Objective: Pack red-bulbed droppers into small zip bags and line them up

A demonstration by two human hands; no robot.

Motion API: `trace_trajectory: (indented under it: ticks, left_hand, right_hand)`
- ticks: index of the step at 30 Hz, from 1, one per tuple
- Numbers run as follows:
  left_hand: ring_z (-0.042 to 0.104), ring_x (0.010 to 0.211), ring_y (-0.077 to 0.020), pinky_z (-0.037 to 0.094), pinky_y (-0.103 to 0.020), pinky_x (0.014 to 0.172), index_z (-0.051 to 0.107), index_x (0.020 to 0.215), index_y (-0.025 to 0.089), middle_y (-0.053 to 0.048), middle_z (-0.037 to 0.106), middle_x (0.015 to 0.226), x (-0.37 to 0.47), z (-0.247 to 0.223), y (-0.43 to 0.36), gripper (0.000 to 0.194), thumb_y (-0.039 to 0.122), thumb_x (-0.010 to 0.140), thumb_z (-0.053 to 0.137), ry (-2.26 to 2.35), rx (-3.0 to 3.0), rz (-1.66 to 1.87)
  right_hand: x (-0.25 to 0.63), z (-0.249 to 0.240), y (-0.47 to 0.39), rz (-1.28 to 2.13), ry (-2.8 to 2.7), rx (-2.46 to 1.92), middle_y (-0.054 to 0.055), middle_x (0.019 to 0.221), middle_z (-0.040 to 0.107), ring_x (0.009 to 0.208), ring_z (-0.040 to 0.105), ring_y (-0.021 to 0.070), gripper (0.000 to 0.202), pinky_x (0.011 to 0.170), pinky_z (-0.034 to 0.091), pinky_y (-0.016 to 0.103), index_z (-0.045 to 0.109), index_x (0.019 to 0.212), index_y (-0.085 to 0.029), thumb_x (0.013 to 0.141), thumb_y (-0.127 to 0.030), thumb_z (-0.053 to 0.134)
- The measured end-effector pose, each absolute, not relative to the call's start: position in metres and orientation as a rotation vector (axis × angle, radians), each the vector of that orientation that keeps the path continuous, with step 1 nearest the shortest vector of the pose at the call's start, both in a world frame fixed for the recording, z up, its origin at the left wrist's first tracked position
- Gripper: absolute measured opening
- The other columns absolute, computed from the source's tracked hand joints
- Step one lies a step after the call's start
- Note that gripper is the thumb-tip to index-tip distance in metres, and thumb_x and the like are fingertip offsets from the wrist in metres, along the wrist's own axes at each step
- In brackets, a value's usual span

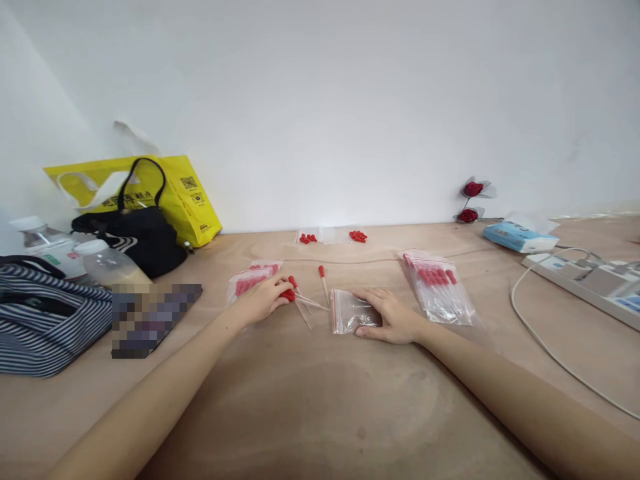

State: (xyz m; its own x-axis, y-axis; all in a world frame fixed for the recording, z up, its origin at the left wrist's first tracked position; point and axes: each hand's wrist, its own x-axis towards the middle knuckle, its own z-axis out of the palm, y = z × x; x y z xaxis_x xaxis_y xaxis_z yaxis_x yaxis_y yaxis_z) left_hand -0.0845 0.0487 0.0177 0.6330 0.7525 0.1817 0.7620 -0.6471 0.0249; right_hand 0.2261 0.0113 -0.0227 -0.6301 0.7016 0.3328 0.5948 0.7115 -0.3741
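My left hand (263,299) is at a small group of droppers with red rubber bulbs (289,294), its thumb and fingers closed about the bulbs. Their thin pale stems (305,313) fan out to the right over the table. One more dropper (323,279) lies apart, just beyond them. On a clear zip bag with a red seal line (345,313) rests my right hand (393,317), thumb and fingers spread apart. Filled bags of red-bulbed droppers (246,283) lie behind my left hand. Another stack of filled bags (440,290) lies right of my right hand.
Loose red bulbs (358,236) and clear plastic lie by the wall. At left stand a yellow bag (195,200), a black bag (145,240), bottles (117,263) and a striped pouch (55,320). A tissue pack (520,233) and a power strip with cable (590,280) are right.
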Motion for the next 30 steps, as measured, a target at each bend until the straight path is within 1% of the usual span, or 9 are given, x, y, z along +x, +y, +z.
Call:
trace_trajectory:
  ticks: [5, 9, 11, 14, 16, 22, 30]
  left_hand:
    - [0.057, 0.087, -0.0153, 0.047, -0.027, 0.077, 0.057, 0.1, 0.02, -0.006, 0.057, 0.102, -0.088, 0.01, 0.051, 0.025, 0.024, 0.086, 0.037, -1.164, -2.799, -0.368]
    - [0.055, 0.095, -0.0144, 0.046, -0.027, 0.081, 0.055, 0.105, 0.021, -0.006, 0.054, 0.109, -0.092, 0.002, 0.048, 0.029, 0.019, 0.087, 0.032, -1.087, -2.765, -0.456]
    - [0.055, 0.096, -0.0139, 0.045, -0.028, 0.083, 0.056, 0.103, 0.021, -0.005, 0.056, 0.107, -0.094, 0.001, 0.044, 0.029, 0.017, 0.087, 0.031, -1.062, -2.765, -0.534]
    - [0.057, 0.091, -0.014, 0.046, -0.028, 0.081, 0.057, 0.097, 0.019, -0.005, 0.06, 0.098, -0.095, 0.003, 0.036, 0.026, 0.019, 0.087, 0.033, -1.041, -2.734, -0.674]
    - [0.057, 0.087, -0.014, 0.047, -0.028, 0.079, 0.058, 0.096, 0.018, -0.006, 0.061, 0.095, -0.094, 0.005, 0.029, 0.025, 0.02, 0.087, 0.035, -1.047, -2.713, -0.723]
    - [0.058, 0.082, -0.0136, 0.048, -0.027, 0.074, 0.059, 0.094, 0.018, -0.006, 0.061, 0.092, -0.09, 0.009, 0.019, 0.024, 0.02, 0.086, 0.036, -1.084, -2.675, -0.745]
    - [0.058, 0.085, -0.0133, 0.049, -0.027, 0.074, 0.058, 0.095, 0.019, -0.006, 0.061, 0.092, -0.075, 0.01, 0.018, 0.023, 0.021, 0.086, 0.037, -0.99, -2.695, -0.808]
  right_hand:
    - [0.227, -0.022, 0.009, 0.319, -2.454, -0.995, 0.012, 0.127, 0.044, 0.115, 0.041, 0.0261, 0.07, 0.093, 0.033, 0.044, 0.032, 0.129, -0.018, 0.072, -0.054, 0.054]
    - [0.227, -0.022, 0.008, 0.316, -2.45, -0.992, 0.012, 0.125, 0.046, 0.114, 0.042, 0.0264, 0.071, 0.093, 0.032, 0.044, 0.032, 0.129, -0.018, 0.072, -0.054, 0.054]
    - [0.227, -0.022, 0.009, 0.318, -2.455, -0.994, 0.012, 0.125, 0.046, 0.114, 0.042, 0.0263, 0.071, 0.093, 0.033, 0.044, 0.031, 0.129, -0.019, 0.072, -0.054, 0.054]
    - [0.227, -0.022, 0.009, 0.323, -2.464, -1.003, 0.012, 0.124, 0.046, 0.113, 0.043, 0.0261, 0.072, 0.093, 0.033, 0.044, 0.03, 0.13, -0.018, 0.072, -0.055, 0.054]
    - [0.227, -0.022, 0.009, 0.322, -2.467, -1.007, 0.012, 0.125, 0.046, 0.114, 0.043, 0.0261, 0.072, 0.093, 0.033, 0.044, 0.031, 0.13, -0.018, 0.072, -0.055, 0.054]
    - [0.228, -0.021, 0.008, 0.323, -2.467, -1.013, 0.012, 0.126, 0.045, 0.114, 0.042, 0.0259, 0.071, 0.094, 0.032, 0.044, 0.032, 0.129, -0.018, 0.072, -0.055, 0.053]
    - [0.228, -0.022, 0.009, 0.303, -2.473, -1.009, 0.012, 0.127, 0.044, 0.115, 0.041, 0.0264, 0.071, 0.094, 0.032, 0.045, 0.031, 0.129, -0.018, 0.072, -0.055, 0.053]
